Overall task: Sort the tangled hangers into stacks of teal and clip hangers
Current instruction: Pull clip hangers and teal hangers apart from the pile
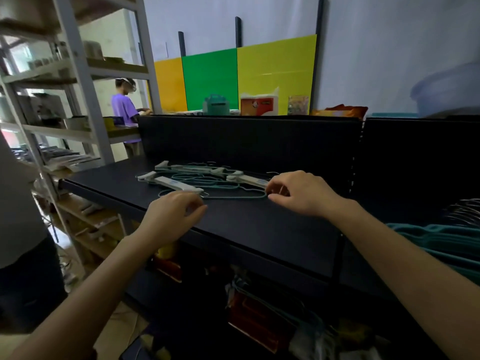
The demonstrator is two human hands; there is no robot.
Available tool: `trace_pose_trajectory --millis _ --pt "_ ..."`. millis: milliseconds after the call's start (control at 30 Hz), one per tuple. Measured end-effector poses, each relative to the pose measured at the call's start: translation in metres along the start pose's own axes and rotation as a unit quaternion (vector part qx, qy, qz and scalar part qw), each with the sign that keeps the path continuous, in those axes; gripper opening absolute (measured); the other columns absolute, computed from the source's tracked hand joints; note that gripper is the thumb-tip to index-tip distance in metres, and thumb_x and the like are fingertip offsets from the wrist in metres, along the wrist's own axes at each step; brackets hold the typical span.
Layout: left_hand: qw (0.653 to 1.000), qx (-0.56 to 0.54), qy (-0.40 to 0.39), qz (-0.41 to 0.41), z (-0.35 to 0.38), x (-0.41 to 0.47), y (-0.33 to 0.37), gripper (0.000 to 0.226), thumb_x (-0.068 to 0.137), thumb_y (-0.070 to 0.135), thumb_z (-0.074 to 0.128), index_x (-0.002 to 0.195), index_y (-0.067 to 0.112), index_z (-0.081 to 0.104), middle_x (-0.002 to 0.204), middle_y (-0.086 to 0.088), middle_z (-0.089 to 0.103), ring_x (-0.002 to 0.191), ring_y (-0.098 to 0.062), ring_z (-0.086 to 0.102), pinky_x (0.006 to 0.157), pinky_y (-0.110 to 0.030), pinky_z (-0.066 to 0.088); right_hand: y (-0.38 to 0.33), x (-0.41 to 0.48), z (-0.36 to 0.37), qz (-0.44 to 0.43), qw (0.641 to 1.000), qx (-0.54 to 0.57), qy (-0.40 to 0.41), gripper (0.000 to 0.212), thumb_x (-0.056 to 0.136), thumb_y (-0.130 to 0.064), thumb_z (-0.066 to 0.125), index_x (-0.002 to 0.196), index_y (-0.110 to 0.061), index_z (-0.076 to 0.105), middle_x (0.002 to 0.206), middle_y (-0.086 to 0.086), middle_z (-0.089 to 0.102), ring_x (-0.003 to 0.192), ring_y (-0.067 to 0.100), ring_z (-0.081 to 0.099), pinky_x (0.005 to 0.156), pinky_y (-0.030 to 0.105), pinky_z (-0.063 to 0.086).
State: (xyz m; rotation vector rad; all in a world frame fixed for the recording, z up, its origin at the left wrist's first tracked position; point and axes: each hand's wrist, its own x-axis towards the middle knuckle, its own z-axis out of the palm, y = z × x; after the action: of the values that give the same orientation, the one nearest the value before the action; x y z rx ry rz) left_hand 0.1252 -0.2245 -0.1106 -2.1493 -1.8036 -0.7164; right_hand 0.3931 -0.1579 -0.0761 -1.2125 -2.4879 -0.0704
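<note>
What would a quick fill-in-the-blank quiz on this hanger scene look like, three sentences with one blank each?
1. The tangled pile on the dark shelf mixes teal hangers with ____ clip hangers.
2. On the back wall, the green panel stands between an orange panel and a ____ one.
3. A separate stack of teal hangers lies at the ____ edge of the view.

Missing words: white; yellow; right
</note>
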Motion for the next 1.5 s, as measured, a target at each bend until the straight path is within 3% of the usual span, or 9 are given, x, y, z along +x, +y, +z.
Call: trace_pose_trajectory --millis 100,367,467,567,667,867,1133,1300,1500 --pt "1.0 -0.004 0.003 0.007 0.002 0.03 -0.032 0.018 0.09 0.042 0.049 0.089 0.029 0.062 0.08 0.016 0.053 0.073 -0.006 0.048 0.052 -0.02 0.033 0.005 0.035 0.008 0.02 1.0 -0.016 -0.007 0.022 0.09 -0.041 0.051 0.109 -0.033 0.059 0.097 -0.014 0.06 0.084 0.007 0.054 0.061 0.026 0.039" --pt "0.993 -0.12 -0.011 -0.009 0.023 0.071 -0.119 0.011 0.089 0.026 0.057 0.096 0.025 0.065 0.086 0.017 0.054 0.085 -0.007 0.054 0.074 -0.029 0.045 0.012 0.095 0.032 0.049 0.997 -0.017 -0.049 0.023 0.09 -0.044 0.05 0.109 -0.035 0.059 0.09 -0.018 0.054 0.083 0.005 0.053 0.056 0.02 0.036" --pt "0.987 -0.151 -0.056 0.016 0.031 0.086 -0.147 0.02 0.085 0.029 0.062 0.103 0.024 0.064 0.103 0.009 0.058 0.099 -0.008 0.051 0.085 -0.027 0.041 0.01 0.114 0.04 0.061 0.996 0.008 -0.059 0.022 0.089 -0.044 0.051 0.108 -0.036 0.06 0.086 -0.021 0.053 0.083 0.003 0.054 0.06 0.021 0.039" --pt "0.977 -0.162 -0.14 0.028 0.038 0.098 -0.174 0.035 0.078 0.038 0.068 0.111 0.031 0.059 0.112 0.014 0.054 0.108 -0.003 0.046 0.094 -0.022 0.035 0.004 0.133 0.051 0.064 0.996 0.004 -0.067 0.023 0.089 -0.044 0.052 0.108 -0.036 0.059 0.09 -0.019 0.056 0.086 0.005 0.056 0.066 0.024 0.045" --pt "0.972 -0.155 -0.174 0.035 0.044 0.11 -0.194 0.041 0.076 0.044 0.068 0.114 0.035 0.057 0.113 0.02 0.052 0.109 0.001 0.045 0.093 -0.016 0.033 -0.003 0.149 0.059 0.066 0.996 -0.003 -0.063 0.025 0.089 -0.046 0.051 0.11 -0.036 0.059 0.095 -0.017 0.059 0.088 0.006 0.058 0.067 0.025 0.048" --pt "0.965 -0.081 -0.239 0.071 0.05 0.14 -0.218 0.06 0.072 0.062 0.057 0.122 0.03 0.056 0.11 0.017 0.053 0.105 -0.003 0.05 0.095 -0.026 0.042 -0.016 0.191 0.076 0.093 0.994 0.0 -0.05 0.037 0.088 -0.047 0.052 0.122 -0.032 0.052 0.115 -0.011 0.057 0.098 0.01 0.054 0.073 0.027 0.042" --pt "0.968 -0.077 -0.184 0.155 0.061 0.138 -0.233 0.071 0.066 0.078 0.033 0.114 0.03 0.057 0.105 0.015 0.049 0.093 -0.001 0.047 0.081 -0.02 0.043 -0.018 0.231 0.112 0.171 0.98 -0.02 -0.102 0.085 0.078 -0.071 0.047 0.144 -0.021 0.027 0.147 0.0 0.036 0.131 0.02 0.038 0.098 0.037 0.04" --pt "0.961 -0.08 -0.172 0.2 0.063 0.136 -0.235 0.066 0.072 0.074 0.03 0.114 0.029 0.055 0.103 0.014 0.047 0.091 -0.003 0.046 0.078 -0.017 0.04 -0.015 0.246 0.118 0.202 0.967 0.028 -0.152 0.088 0.072 -0.077 0.045 0.14 -0.023 0.037 0.141 0.001 0.044 0.122 0.021 0.046 0.098 0.039 0.043" --pt "0.96 -0.068 -0.142 0.232 0.062 0.133 -0.24 0.057 0.079 0.068 0.034 0.112 0.027 0.055 0.104 0.012 0.05 0.09 -0.003 0.047 0.076 -0.015 0.037 -0.014 0.248 0.118 0.187 0.974 0.043 -0.118 0.084 0.073 -0.074 0.049 0.136 -0.019 0.042 0.12 -0.001 0.048 0.105 0.014 0.048 0.092 0.034 0.044"
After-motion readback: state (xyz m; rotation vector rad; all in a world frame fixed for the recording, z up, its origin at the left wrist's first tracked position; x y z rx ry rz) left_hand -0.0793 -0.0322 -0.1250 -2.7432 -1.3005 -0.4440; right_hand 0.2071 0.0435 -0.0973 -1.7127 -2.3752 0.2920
